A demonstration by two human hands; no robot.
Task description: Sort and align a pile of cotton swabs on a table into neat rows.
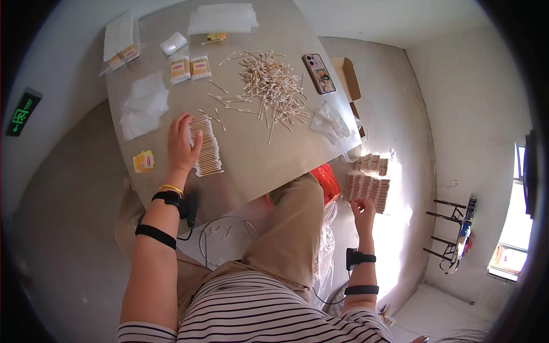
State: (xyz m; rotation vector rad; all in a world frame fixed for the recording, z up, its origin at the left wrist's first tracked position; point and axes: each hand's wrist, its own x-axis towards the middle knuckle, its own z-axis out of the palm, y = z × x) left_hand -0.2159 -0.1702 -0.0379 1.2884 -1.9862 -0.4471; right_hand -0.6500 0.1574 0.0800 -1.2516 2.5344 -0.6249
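A neat row of cotton swabs (pixel 207 150) lies side by side near the table's left front. My left hand (pixel 184 143) rests at its left edge, thumb and fingers apart, touching the swabs. Beyond the row, a large loose heap of cotton swabs (pixel 273 86) spreads over the middle of the table, with a few strays toward my left hand. Off the table's right side, my right hand (pixel 363 211) is closed in a pinch; whatever is between its fingertips is too small to make out. Past it stand stacked packs (pixel 369 186) of swabs, low down.
Yellow cards (pixel 144 161) and clear bags (pixel 144 106) lie at the table's left. Farther back are filled swab packs (pixel 190 68) and more bags (pixel 223 19). A phone (pixel 319 74) and crumpled plastic (pixel 330 123) sit at the right edge; a red bag (pixel 327 182) hangs below.
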